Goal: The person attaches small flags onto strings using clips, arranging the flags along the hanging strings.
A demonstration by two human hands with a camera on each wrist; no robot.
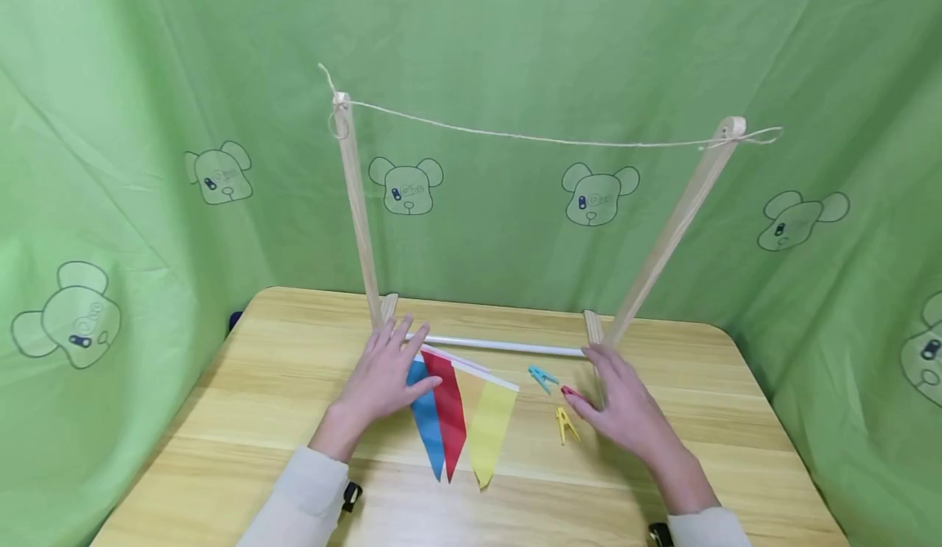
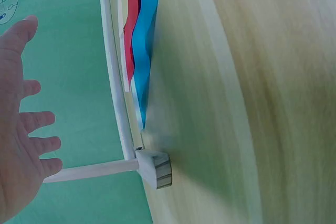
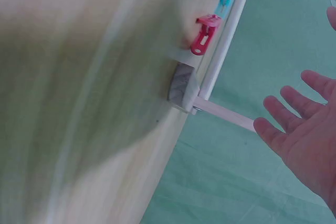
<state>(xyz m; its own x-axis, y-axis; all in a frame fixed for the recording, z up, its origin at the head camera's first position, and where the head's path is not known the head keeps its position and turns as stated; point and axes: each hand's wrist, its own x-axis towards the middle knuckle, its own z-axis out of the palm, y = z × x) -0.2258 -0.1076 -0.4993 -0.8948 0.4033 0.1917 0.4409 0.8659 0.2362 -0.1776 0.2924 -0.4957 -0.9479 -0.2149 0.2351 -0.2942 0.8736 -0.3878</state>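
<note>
My left hand [image 1: 383, 377] is spread, palm down, over the table beside the left foot of a wooden frame, its thumb reaching over the flags. Under and beside it lie a blue pennant [image 1: 427, 424], a red pennant [image 1: 450, 416] and a yellow pennant [image 1: 491, 428], fanned out along white top edges. On the other side my right hand [image 1: 625, 404] hovers with fingers extended near the frame's right foot. Close to its thumb are a red clothespin [image 3: 206, 34], a blue clothespin [image 1: 543, 378] and a yellow clothespin [image 1: 565, 426]. Neither hand holds anything.
Two wooden posts, the left post [image 1: 356, 204] and the right post [image 1: 673, 232], rise from the table [image 1: 294, 416]. A thin string [image 1: 515, 136] spans their tops, sagging slightly. A white rod [image 1: 508, 346] joins them low down. Green curtain [image 1: 515, 24] surrounds the table.
</note>
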